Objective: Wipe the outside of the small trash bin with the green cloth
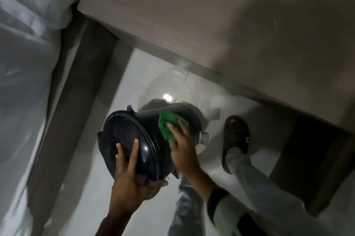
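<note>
The small black trash bin (149, 120) is tilted on its side above the floor, its round lid facing me. My left hand (130, 180) grips the lid end from below, fingers spread over the glossy lid. My right hand (180, 145) presses the green cloth (169, 124) flat against the bin's side wall. A metal pedal part (204, 137) sticks out at the bin's lower end, just right of my right hand.
A wooden desk top (211, 24) fills the upper right, its edge overhanging the glossy white tiled floor (153, 74). A bed with pale sheets (23, 62) and its frame runs along the left. My foot in a dark sandal (236, 139) stands to the right.
</note>
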